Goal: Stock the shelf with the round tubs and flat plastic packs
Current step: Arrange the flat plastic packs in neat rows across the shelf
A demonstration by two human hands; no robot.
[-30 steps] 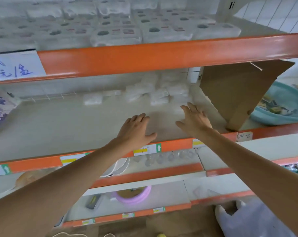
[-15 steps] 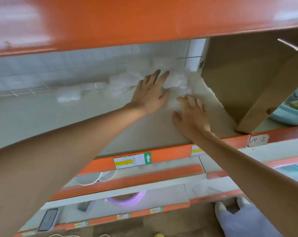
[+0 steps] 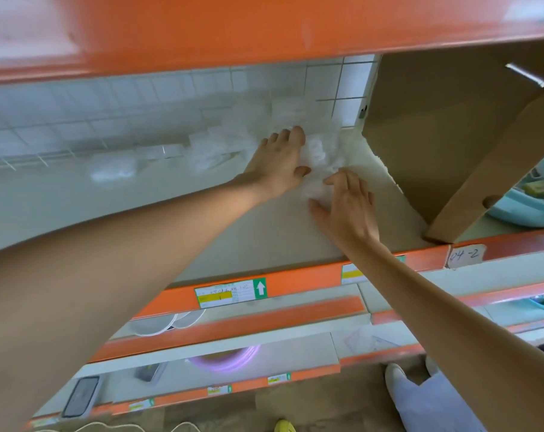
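Observation:
Clear flat plastic packs [image 3: 322, 154] lie in a loose pile at the back right of the pale shelf board [image 3: 264, 232]. My left hand [image 3: 278, 165] reaches deep into the shelf, palm down, fingers spread against the left side of the pile. My right hand [image 3: 347, 202] rests flat on the shelf with its fingers touching the pile's near edge. Neither hand has closed around a pack. More blurred packs [image 3: 114, 168] lie apart at the back left. No round tubs can be made out.
A brown cardboard box [image 3: 451, 145] stands tilted right of the pile. The orange shelf beam [image 3: 264, 23] hangs close overhead. White wire grid [image 3: 77, 132] backs the shelf. A light blue basin [image 3: 529, 210] sits at far right. Lower shelves hold a purple ring [image 3: 230, 358] and a phone [image 3: 80, 395].
Both hands have pushed from the shelf's front edge to the pile at the back. My head has dropped lower, so the upper beam now fills the top of the view.

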